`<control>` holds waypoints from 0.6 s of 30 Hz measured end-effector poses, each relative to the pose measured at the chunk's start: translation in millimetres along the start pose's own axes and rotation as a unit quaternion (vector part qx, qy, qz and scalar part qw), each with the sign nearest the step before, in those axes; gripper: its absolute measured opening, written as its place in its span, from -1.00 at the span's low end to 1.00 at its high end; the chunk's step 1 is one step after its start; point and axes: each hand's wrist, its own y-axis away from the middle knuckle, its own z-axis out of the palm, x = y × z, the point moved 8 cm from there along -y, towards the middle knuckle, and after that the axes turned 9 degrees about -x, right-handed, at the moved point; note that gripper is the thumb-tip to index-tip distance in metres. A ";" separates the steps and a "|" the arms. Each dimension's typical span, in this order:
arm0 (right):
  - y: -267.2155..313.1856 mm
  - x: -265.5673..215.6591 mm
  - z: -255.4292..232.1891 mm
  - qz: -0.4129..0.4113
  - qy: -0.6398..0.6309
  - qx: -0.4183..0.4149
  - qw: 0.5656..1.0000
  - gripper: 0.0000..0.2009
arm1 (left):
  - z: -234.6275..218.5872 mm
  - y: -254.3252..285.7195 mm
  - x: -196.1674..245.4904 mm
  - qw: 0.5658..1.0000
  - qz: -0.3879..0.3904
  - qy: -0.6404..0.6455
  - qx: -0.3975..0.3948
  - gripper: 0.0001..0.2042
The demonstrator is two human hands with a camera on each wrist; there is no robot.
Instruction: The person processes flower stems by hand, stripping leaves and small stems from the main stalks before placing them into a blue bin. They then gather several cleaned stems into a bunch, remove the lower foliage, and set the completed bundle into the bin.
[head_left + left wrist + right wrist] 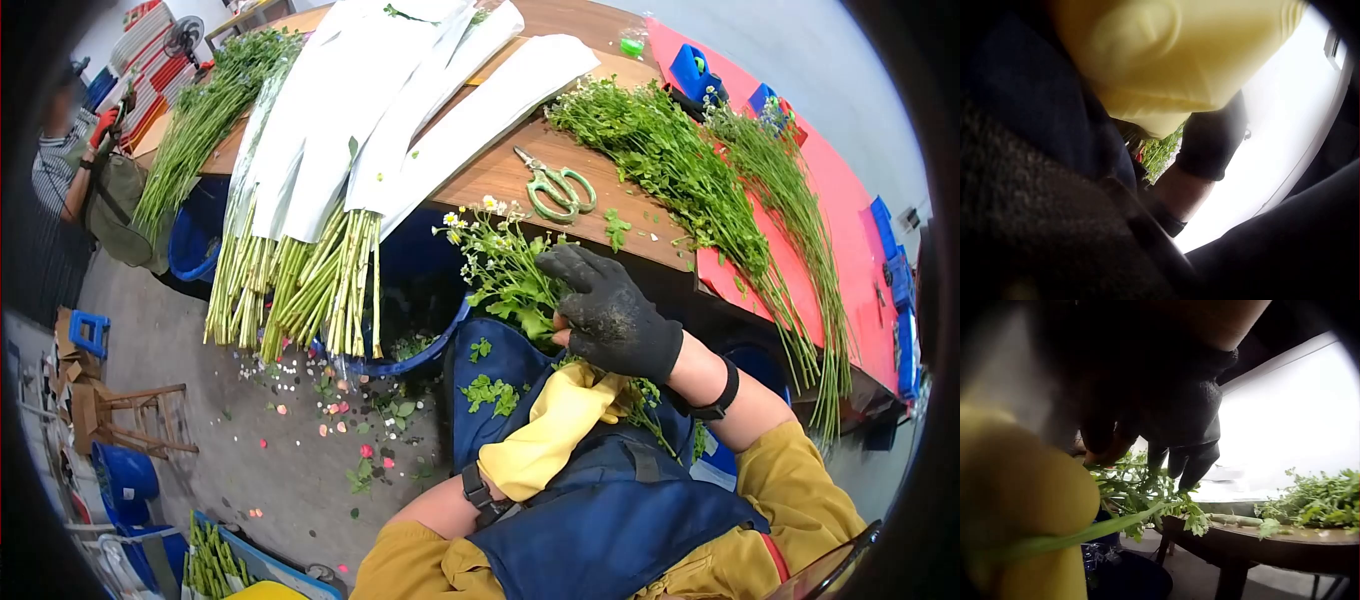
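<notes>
A bunch of small white, yellow-centred daisy-like flowers (500,262) with leafy green stems lies across the person's lap, its heads toward the table. The left hand (565,415), in a yellow rubber glove, grips the lower stems, and stem ends show past it on the right. Higher up, the right hand (610,315), in a black glove with bare thumb tip, pinches the leafy part. In the right wrist view its dark fingers (1192,464) hang down over the leaves (1141,494), and one long green blade crosses in front of the yellow glove (1035,506).
Green-handled scissors (555,190) lie on the wooden table (480,185). White paper-wrapped stems (340,130) overhang its edge above a blue bin (420,350). Cut greens (660,150) lie to the right. Petals litter the floor (300,440). Another person (70,150) stands at far left.
</notes>
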 end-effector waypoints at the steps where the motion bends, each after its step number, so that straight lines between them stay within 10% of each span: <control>1: 0.9 -0.6 -1.0 0.001 -0.009 0.009 1.000 -0.77 | 0.2 1.1 1.0 1.000 0.002 0.006 -0.004 -0.77; 10: 24.4 -12.4 -3.8 0.000 0.122 -0.077 0.990 -0.74 | -9.7 -6.0 -10.4 1.000 -0.014 0.000 -0.005 -0.81; 13: 23.1 -3.3 -13.5 0.072 0.285 0.029 0.955 -0.71 | -6.9 -4.5 -2.7 1.000 -0.004 -0.015 0.008 -0.79; 18: -7.4 -32.1 -24.6 0.003 0.155 0.086 0.984 -0.71 | -0.6 -1.3 2.0 1.000 -0.016 -0.020 0.013 -0.76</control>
